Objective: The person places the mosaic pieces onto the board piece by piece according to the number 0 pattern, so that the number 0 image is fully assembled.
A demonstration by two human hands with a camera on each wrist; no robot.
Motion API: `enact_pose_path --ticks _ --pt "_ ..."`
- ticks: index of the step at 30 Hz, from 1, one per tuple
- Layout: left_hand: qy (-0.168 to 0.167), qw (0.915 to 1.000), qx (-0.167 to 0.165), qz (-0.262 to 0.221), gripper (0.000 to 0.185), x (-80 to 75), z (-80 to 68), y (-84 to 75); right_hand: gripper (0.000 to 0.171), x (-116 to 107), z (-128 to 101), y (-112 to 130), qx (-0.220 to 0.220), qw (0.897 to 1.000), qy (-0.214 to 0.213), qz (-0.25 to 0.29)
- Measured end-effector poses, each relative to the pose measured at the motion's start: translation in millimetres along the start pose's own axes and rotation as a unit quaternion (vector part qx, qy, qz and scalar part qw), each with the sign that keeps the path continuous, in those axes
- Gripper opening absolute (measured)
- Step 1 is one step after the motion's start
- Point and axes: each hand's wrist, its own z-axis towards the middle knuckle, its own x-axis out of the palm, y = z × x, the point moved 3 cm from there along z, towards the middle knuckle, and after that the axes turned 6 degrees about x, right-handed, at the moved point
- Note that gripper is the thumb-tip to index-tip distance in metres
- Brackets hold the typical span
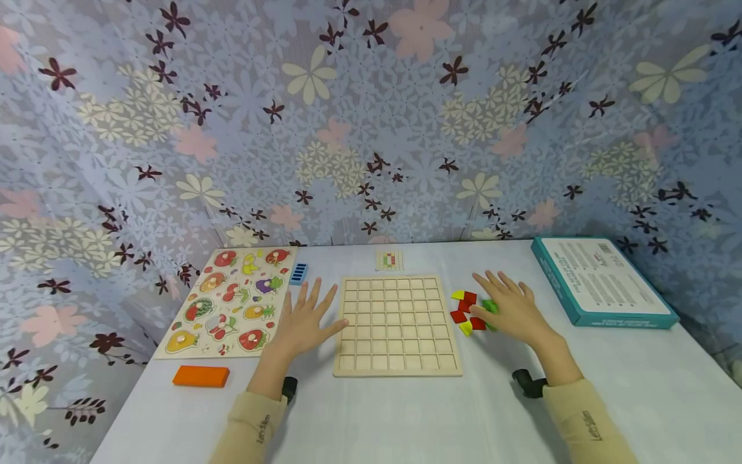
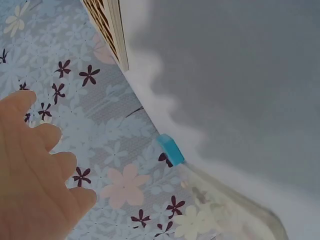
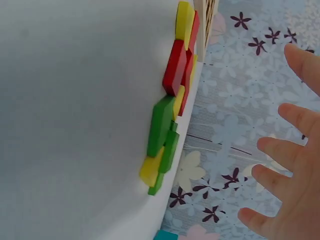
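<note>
2 flat hands on white table (image 1: 406, 412) — floral backdrop (image 1: 371, 129), grid board (image 1: 397, 325)

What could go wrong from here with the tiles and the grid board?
The right hand hovers spread over the heaped tiles; lowered flat, it could scatter them, perhaps towards the teal box. The tiles overlap, as the right wrist view shows, so picking one may drag its neighbours. The left hand sits at the edge of the grid board, which lies loose on the white cloth; a nudge could probably slide it into the tiles.
</note>
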Motion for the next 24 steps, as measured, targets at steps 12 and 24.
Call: enact_pose_path --ticks 12,24 --pt "0.000 0.9984 0.001 -0.057 0.075 7.9 19.9 0.1 0.069 16 26 -3 0.000 0.999 0.024 0.029" --pt "-0.007 0.9939 0.004 -0.110 0.072 6.6 30.0 -4.4 0.057 26 44 0 0.014 0.997 0.063 0.046"
